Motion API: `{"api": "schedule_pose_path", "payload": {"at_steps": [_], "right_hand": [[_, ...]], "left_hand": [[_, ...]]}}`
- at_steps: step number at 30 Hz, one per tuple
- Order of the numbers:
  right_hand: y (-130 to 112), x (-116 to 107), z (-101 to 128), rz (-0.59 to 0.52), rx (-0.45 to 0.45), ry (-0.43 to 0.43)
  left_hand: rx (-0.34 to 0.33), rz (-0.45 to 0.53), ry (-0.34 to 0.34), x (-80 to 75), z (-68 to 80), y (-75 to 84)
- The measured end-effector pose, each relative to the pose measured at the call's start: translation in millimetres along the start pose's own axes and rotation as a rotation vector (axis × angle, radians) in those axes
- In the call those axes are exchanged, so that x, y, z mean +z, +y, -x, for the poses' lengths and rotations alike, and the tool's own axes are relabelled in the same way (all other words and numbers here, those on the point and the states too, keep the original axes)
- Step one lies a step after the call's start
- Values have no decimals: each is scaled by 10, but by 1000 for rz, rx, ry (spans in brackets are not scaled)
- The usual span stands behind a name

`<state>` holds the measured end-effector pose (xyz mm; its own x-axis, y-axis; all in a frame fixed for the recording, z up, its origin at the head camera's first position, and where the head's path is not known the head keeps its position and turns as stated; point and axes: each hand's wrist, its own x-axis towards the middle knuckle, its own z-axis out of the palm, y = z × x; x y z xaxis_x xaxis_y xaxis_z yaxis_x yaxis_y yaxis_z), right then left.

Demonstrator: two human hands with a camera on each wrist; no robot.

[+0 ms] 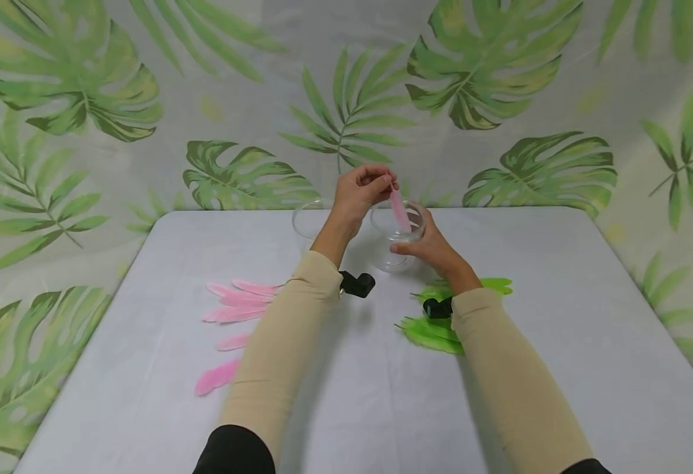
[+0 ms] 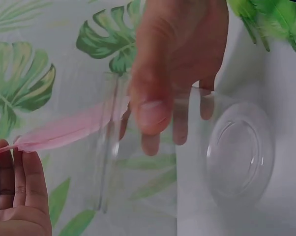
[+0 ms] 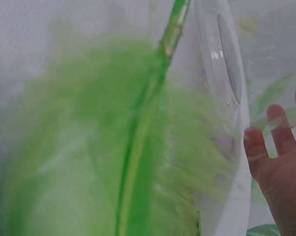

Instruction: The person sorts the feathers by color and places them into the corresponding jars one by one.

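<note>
So far 1 pink feather [image 1: 399, 209] enters the clear cup [image 1: 397, 245]: left hand [image 1: 358, 192] pinches it, right hand [image 1: 426, 245] clasps the cup; 5 pink feathers [image 1: 236, 309] wait on the table [image 1: 559, 316].

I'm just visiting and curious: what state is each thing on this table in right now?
Left hand: pinches the pink feather.
Pink feather: tip inside the clear cup.
Clear cup: upright, held by the right hand.
Second clear cup: standing untouched.
Pink feathers: lying loose.
Green feathers: lying piled.

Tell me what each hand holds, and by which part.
The left hand pinches a pink feather by its upper end. The right hand grips the clear cup by its side.
</note>
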<state>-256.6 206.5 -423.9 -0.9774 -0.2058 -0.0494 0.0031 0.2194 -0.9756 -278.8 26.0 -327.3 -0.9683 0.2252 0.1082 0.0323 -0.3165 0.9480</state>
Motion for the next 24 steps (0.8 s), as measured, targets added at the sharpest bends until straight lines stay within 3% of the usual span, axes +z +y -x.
{"api": "schedule_pose_path", "payload": {"at_steps": [10,24], "right_hand": [[-12,-28,-1,-12,-2,-10],[13,11,-15,8,2,-30]], "left_hand": [[-69,-74,-13,74,-21,-239],[-94,-128,-39,9,7,-240]]}}
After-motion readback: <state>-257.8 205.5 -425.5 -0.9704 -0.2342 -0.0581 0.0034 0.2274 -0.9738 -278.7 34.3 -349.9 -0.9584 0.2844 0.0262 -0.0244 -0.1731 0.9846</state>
